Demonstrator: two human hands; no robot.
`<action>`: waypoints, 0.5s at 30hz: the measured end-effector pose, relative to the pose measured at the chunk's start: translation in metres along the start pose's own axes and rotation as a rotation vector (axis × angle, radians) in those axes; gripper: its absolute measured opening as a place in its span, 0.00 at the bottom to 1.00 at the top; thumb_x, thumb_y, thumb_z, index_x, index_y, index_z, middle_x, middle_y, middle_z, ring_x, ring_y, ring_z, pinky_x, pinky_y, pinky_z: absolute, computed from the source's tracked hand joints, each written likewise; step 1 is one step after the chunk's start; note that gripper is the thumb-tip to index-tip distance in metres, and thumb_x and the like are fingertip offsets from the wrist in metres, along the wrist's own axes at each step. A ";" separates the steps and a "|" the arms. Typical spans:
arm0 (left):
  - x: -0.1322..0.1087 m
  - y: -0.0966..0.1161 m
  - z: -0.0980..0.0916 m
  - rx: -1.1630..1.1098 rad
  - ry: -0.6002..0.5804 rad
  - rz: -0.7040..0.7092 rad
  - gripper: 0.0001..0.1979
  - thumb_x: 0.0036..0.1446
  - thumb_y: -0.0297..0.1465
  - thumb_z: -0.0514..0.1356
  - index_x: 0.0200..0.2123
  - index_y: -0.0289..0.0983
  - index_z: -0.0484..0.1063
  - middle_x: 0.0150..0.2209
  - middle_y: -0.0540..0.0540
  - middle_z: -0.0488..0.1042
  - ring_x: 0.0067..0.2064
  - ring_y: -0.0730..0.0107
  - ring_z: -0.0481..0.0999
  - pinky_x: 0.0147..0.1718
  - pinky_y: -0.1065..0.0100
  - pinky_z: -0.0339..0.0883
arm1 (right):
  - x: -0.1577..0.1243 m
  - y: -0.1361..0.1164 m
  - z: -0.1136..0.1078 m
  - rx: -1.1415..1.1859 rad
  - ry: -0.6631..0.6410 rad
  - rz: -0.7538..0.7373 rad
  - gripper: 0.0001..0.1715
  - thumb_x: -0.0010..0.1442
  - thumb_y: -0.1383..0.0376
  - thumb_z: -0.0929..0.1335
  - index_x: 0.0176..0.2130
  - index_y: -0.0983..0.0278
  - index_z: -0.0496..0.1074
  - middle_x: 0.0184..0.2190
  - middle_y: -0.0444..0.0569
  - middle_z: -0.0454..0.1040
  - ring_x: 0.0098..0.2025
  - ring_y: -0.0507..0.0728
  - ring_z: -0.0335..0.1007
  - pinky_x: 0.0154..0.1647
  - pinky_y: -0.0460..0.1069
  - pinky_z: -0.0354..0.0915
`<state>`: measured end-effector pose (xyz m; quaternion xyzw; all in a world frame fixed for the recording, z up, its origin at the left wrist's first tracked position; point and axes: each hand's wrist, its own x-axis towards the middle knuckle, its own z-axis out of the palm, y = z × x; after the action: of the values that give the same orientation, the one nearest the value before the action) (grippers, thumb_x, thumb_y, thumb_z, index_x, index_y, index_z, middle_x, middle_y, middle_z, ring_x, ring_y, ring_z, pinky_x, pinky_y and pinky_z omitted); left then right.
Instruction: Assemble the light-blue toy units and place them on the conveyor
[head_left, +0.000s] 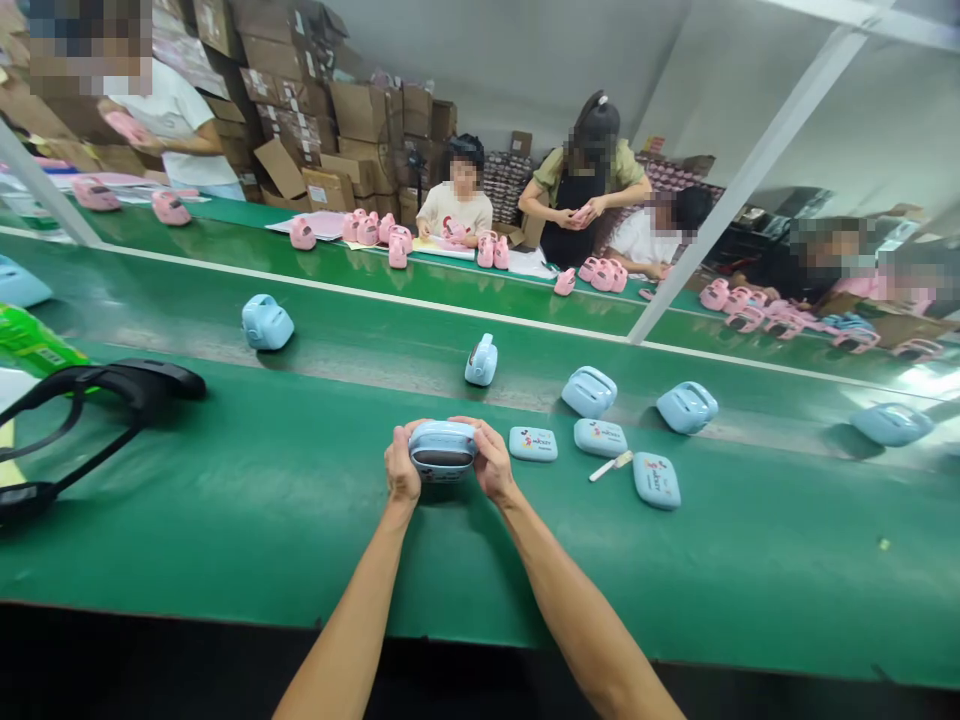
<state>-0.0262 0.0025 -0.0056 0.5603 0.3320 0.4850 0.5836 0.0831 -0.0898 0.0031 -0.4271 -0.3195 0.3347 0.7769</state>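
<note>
Both my hands grip a light-blue plastic housing (442, 440) with a rounded top and a dark window across its front. My left hand (403, 465) is closed round one end and my right hand (491, 460) round the other. Printing low on its front is partly visible. Just right of my right hand lies a flat light-blue cover (533, 444) with a cartoon print. Past it are a second printed cover (600, 437), a small white brush-like tool (611, 466) and a third printed cover (657, 480).
Light-blue handled housings (590, 392) stand along the strip behind my hands. On the left lie a black strap-like headset (112, 390) and a green packet (37, 340). Across a white rail (360, 290), several people handle pink housings (397, 245). Cardboard boxes (360, 110) are stacked behind them.
</note>
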 end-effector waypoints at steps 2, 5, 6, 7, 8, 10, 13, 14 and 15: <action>0.000 0.005 -0.001 0.022 0.097 -0.020 0.36 0.59 0.59 0.45 0.33 0.35 0.80 0.30 0.42 0.81 0.38 0.55 0.81 0.38 0.61 0.72 | -0.002 -0.002 0.003 0.021 -0.029 -0.040 0.27 0.59 0.41 0.68 0.36 0.62 0.76 0.47 0.53 0.79 0.48 0.63 0.73 0.51 0.55 0.66; 0.000 0.013 -0.002 -0.044 0.180 -0.223 0.35 0.58 0.59 0.47 0.33 0.35 0.78 0.27 0.42 0.80 0.35 0.55 0.81 0.36 0.60 0.73 | -0.004 -0.004 0.004 -0.126 -0.073 -0.059 0.33 0.58 0.38 0.68 0.48 0.60 0.75 0.51 0.51 0.78 0.53 0.64 0.72 0.55 0.55 0.65; -0.001 0.016 -0.003 -0.092 0.152 -0.325 0.34 0.57 0.59 0.49 0.34 0.35 0.78 0.27 0.43 0.80 0.34 0.55 0.81 0.34 0.60 0.73 | -0.005 -0.004 0.004 -0.207 -0.078 -0.036 0.34 0.57 0.40 0.70 0.52 0.59 0.74 0.51 0.50 0.78 0.53 0.63 0.72 0.55 0.54 0.65; -0.002 0.020 -0.006 -0.138 0.096 -0.420 0.32 0.57 0.58 0.52 0.37 0.34 0.78 0.28 0.43 0.80 0.33 0.55 0.81 0.33 0.59 0.74 | -0.004 -0.005 0.003 -0.278 -0.060 0.007 0.33 0.56 0.42 0.71 0.53 0.58 0.73 0.50 0.49 0.78 0.52 0.62 0.72 0.54 0.53 0.65; -0.005 0.024 -0.009 -0.174 0.019 -0.497 0.30 0.55 0.56 0.56 0.40 0.34 0.78 0.30 0.43 0.81 0.33 0.56 0.81 0.32 0.60 0.74 | -0.004 -0.004 0.003 -0.321 -0.015 0.071 0.32 0.55 0.44 0.73 0.52 0.58 0.73 0.48 0.48 0.79 0.50 0.61 0.72 0.52 0.52 0.66; -0.012 0.034 -0.016 -0.186 -0.132 -0.579 0.26 0.50 0.49 0.65 0.45 0.36 0.78 0.35 0.43 0.82 0.34 0.58 0.81 0.30 0.63 0.73 | -0.001 -0.004 0.002 -0.319 0.106 0.252 0.27 0.55 0.45 0.73 0.46 0.60 0.74 0.40 0.47 0.79 0.41 0.58 0.73 0.42 0.50 0.68; -0.021 0.045 -0.026 -0.105 -0.224 -0.595 0.30 0.43 0.44 0.72 0.49 0.38 0.77 0.40 0.44 0.82 0.36 0.62 0.80 0.28 0.69 0.70 | 0.003 -0.006 0.002 -0.236 0.172 0.525 0.27 0.54 0.43 0.73 0.37 0.63 0.72 0.28 0.43 0.74 0.28 0.53 0.67 0.27 0.47 0.63; -0.023 0.047 -0.029 -0.073 -0.217 -0.596 0.31 0.43 0.44 0.73 0.49 0.37 0.77 0.40 0.44 0.81 0.35 0.64 0.79 0.26 0.71 0.68 | 0.004 -0.007 0.002 -0.217 0.163 0.581 0.28 0.53 0.42 0.73 0.36 0.63 0.71 0.25 0.42 0.73 0.25 0.52 0.65 0.25 0.46 0.61; -0.025 0.048 -0.030 -0.047 -0.201 -0.596 0.31 0.42 0.45 0.73 0.49 0.37 0.77 0.39 0.44 0.81 0.34 0.65 0.78 0.25 0.72 0.66 | 0.005 -0.008 0.001 -0.203 0.155 0.614 0.28 0.53 0.42 0.73 0.36 0.63 0.71 0.24 0.40 0.72 0.24 0.51 0.64 0.24 0.46 0.60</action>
<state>-0.0709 -0.0154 0.0331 0.4697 0.4111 0.2423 0.7427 0.0868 -0.0887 0.0118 -0.6028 -0.1473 0.4861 0.6153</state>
